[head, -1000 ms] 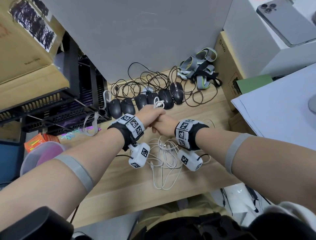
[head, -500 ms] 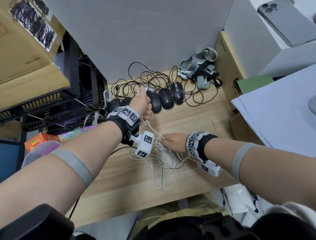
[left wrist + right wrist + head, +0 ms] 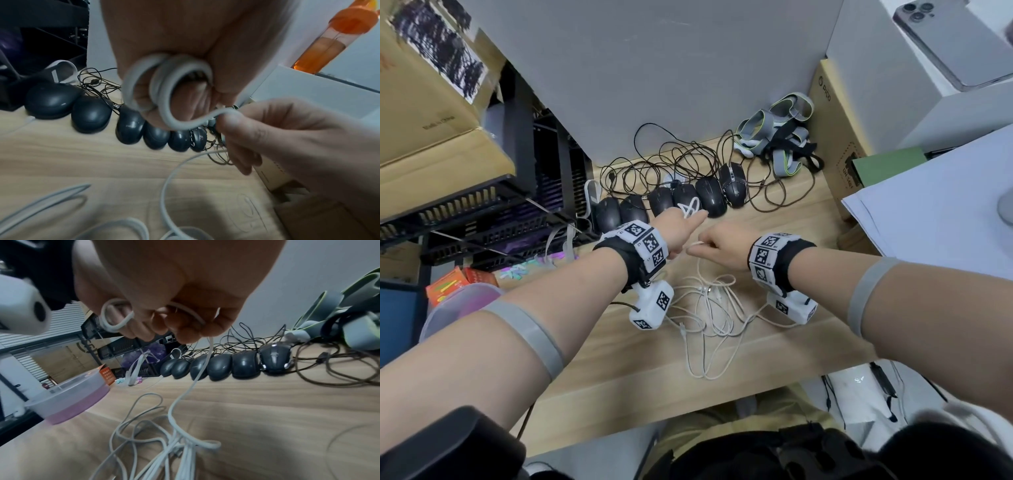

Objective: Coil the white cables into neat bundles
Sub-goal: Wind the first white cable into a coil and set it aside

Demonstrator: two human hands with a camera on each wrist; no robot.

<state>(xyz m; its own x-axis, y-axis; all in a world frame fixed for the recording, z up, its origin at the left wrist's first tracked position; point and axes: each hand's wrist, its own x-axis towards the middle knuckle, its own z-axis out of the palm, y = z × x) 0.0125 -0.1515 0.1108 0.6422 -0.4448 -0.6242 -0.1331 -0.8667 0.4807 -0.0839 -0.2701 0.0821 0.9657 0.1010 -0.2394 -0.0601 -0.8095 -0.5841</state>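
My left hand (image 3: 677, 229) holds a white cable wound in loops (image 3: 164, 84) round its curled fingers; some loops (image 3: 689, 209) stick up past the knuckles. Just right of it, my right hand (image 3: 717, 247) pinches the same cable (image 3: 197, 120) between thumb and fingers. From that pinch the cable (image 3: 185, 392) drops to a loose tangle of white cables (image 3: 709, 308) on the wooden desk (image 3: 791, 291) below both wrists. In the right wrist view a small loop (image 3: 115, 318) shows beside my right hand's fingers.
A row of black mice (image 3: 671, 202) with tangled dark cords (image 3: 688, 157) lies just beyond my hands. Grey straps (image 3: 780, 137) sit at the back right by a cardboard box (image 3: 835, 137). A pink-lidded tub (image 3: 69, 394) stands left; black trays (image 3: 482, 212) are further left.
My right hand came back up from the pile on the desk to meet the left hand. The left hand drew back toward me from the mice, with more cable wound on it.
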